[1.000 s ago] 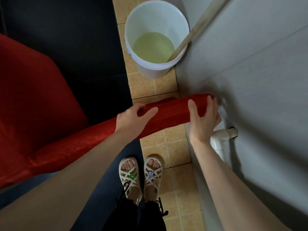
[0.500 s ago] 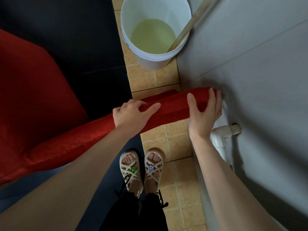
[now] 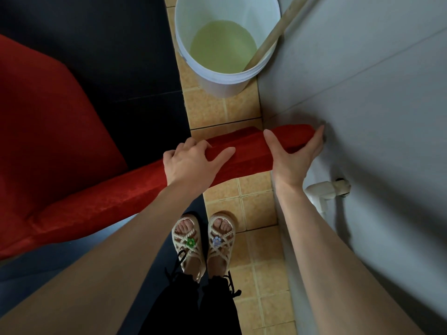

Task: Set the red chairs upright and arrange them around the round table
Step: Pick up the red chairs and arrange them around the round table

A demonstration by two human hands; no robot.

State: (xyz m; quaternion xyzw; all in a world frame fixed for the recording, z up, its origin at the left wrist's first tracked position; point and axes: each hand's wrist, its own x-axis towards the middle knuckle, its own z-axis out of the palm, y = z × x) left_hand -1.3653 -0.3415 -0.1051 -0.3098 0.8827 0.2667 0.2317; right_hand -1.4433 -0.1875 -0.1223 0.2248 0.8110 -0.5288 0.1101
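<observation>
Gripping red chair (image 3: pixel 60 151)'s padded, velvety bar: left hand (image 3: pixel 191 163) and right hand (image 3: pixel 294 155) both curled round it; round white plastic bucket (image 3: pixel 217 76) beyond it.

The red chair (image 3: pixel 60 146) is upholstered in a deep red fabric with a faintly sparkling texture. One broad padded panel fills the left of the scene. From its near edge a long, narrow padded rail slants up to the right and ends in a rounded tip. The left hand (image 3: pixel 191 163) grips the rail mid-length, and the right hand (image 3: pixel 292 155) holds its right end.
</observation>
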